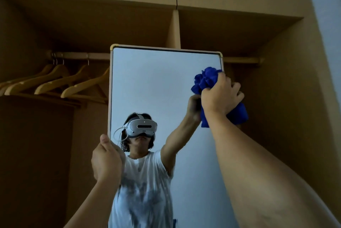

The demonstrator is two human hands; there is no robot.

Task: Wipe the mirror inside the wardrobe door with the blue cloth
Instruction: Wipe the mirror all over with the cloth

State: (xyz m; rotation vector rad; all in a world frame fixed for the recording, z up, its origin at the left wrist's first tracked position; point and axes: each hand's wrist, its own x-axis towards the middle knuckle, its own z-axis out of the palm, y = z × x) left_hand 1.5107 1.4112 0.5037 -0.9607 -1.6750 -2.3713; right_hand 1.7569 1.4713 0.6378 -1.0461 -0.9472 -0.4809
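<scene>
Mirror (pixel 156 89) stands tall in the middle, in front of the open wardrobe (pixel 276 52). The blue cloth (pixel 205 79) is bunched up against its top right corner. The right hand (pixel 220 96) squeezes the cloth tight. The left hand (pixel 106 159) holds the mirror's left edge, thumb up. Wooden hangers (pixel 55 82) hang far left on a rail (pixel 81 55).

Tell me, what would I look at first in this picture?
Probably the bright blue cloth, bunched in the right hand against the mirror's upper right edge. Next, the mirror itself in the middle, showing a person with a white headset, while the left hand holds its left edge. Wooden hangers hang on a rail to the left.
</scene>
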